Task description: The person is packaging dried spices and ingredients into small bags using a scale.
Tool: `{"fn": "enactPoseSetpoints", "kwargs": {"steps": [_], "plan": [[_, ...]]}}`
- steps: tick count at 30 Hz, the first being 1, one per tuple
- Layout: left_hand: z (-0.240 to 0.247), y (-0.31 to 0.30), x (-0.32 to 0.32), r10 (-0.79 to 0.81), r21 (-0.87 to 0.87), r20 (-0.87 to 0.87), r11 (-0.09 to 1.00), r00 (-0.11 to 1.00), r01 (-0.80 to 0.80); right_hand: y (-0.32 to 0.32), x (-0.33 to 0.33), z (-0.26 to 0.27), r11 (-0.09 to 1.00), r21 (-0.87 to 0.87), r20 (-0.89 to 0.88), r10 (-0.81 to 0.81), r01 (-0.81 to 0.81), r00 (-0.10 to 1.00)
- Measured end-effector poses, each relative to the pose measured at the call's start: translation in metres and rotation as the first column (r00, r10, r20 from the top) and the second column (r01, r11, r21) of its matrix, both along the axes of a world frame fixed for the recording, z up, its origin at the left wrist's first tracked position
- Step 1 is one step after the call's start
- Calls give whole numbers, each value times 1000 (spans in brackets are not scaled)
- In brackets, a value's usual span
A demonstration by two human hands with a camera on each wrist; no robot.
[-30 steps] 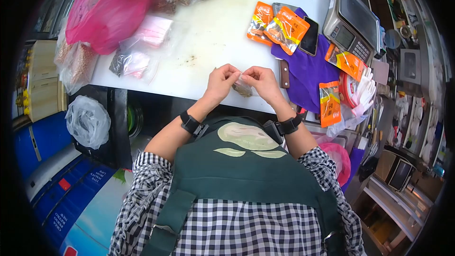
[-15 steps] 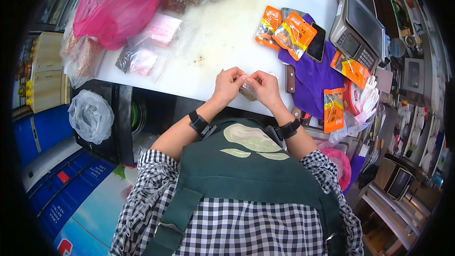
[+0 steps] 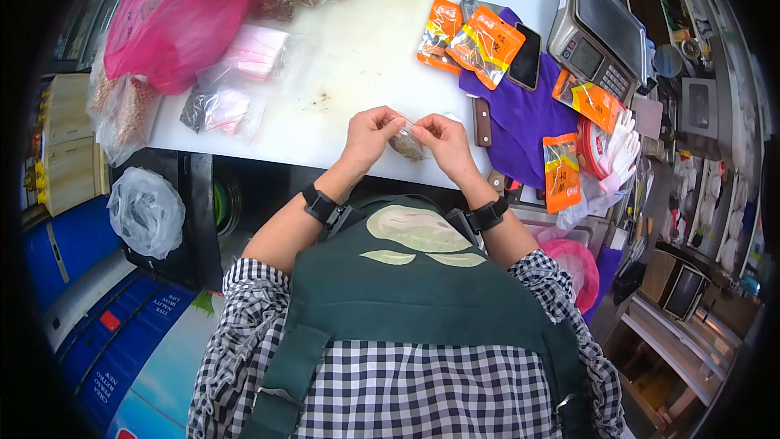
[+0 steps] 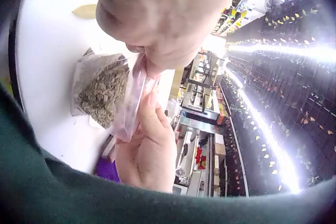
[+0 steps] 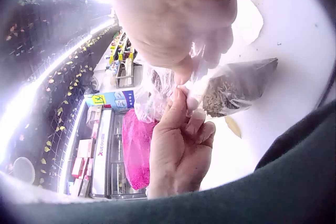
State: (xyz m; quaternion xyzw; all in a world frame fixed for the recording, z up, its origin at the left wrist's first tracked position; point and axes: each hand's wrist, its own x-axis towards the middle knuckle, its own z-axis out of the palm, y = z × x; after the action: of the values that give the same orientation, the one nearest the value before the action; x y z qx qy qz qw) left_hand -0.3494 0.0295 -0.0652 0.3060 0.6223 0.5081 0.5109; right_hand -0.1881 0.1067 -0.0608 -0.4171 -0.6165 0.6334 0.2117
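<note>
A small clear plastic bag (image 3: 406, 147) of dried greyish-brown herb pieces is held at the near edge of the white table. My left hand (image 3: 370, 136) pinches one side of its mouth between thumb and forefinger. At the other side, my right hand (image 3: 445, 142) pinches the same rim. In the left wrist view the shredded herb (image 4: 105, 95) fills the lower part of the bag, and the mouth strip is stretched between both hands. A single dried leaf (image 5: 233, 126) lies on the table close to the bag in the right wrist view.
Orange pouches (image 3: 487, 45), a phone (image 3: 526, 57) and a purple cloth (image 3: 520, 130) lie to the right, by a digital scale (image 3: 601, 41). A knife handle (image 3: 483, 122) sits near my right hand. Left stand a pink bag (image 3: 179, 16) and clear packets (image 3: 231, 102).
My hands have drawn slightly apart along the bag's mouth, and more of the bag shows between them. Both still pinch it. The head view has shifted a little.
</note>
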Motion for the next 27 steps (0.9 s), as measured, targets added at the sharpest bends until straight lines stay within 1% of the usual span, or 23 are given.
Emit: {"fn": "enactPoseSetpoints", "kwargs": {"steps": [4, 6, 7, 9, 10, 12, 13, 15, 16, 18, 22, 24, 25, 27], "plan": [[5, -2, -3, -33, -2, 22, 999, 999, 33, -4, 2, 0, 998, -37, -36, -48, 47, 998], [5, -2, -3, -66, -2, 26, 998, 997, 66, -4, 1, -2, 999, 2, 42, -49, 49, 998], [6, -1, -3, -69, -2, 27, 998, 997, 69, -5, 0, -3, 999, 3, 43, -52, 52, 998], [8, -2, -1, -121, -12, -11, 993, 993, 120, -6, -1, -2, 992, 118, 78, -61, 52, 995], [9, -3, -1, -123, -12, -10, 992, 992, 123, -7, 0, 0, 992, 117, 79, -64, 54, 995], [10, -3, -1, -80, -44, -8, 996, 997, 80, -7, 2, 6, 999, -15, 51, -42, 42, 998], [9, -2, 0, -82, -39, -3, 996, 997, 82, -7, 4, 6, 999, -11, 56, -44, 44, 997], [6, -4, -3, -13, -7, 84, 1000, 996, 14, -10, 6, 5, 981, -179, -129, -102, 78, 986], [5, -5, -3, -15, -9, 90, 1000, 996, 16, -10, 10, 6, 980, -180, -122, -104, 81, 987], [8, -3, -8, -36, -17, 63, 999, 997, 37, -6, 17, 6, 935, -348, -120, -115, 67, 986], [10, -5, -5, -55, -10, 79, 998, 995, 56, -5, 18, -1, 932, -354, -138, -137, 80, 981], [10, -5, -4, -60, -4, 104, 998, 993, 61, -6, 11, 3, 960, -272, -116, -103, 68, 988], [10, -5, -4, -61, -5, 104, 998, 993, 62, -6, 10, 1, 960, -272, -116, -104, 69, 988], [11, -5, -4, -73, -10, 88, 997, 993, 75, -6, 7, -2, 985, -161, -61, -77, 66, 995]]}}
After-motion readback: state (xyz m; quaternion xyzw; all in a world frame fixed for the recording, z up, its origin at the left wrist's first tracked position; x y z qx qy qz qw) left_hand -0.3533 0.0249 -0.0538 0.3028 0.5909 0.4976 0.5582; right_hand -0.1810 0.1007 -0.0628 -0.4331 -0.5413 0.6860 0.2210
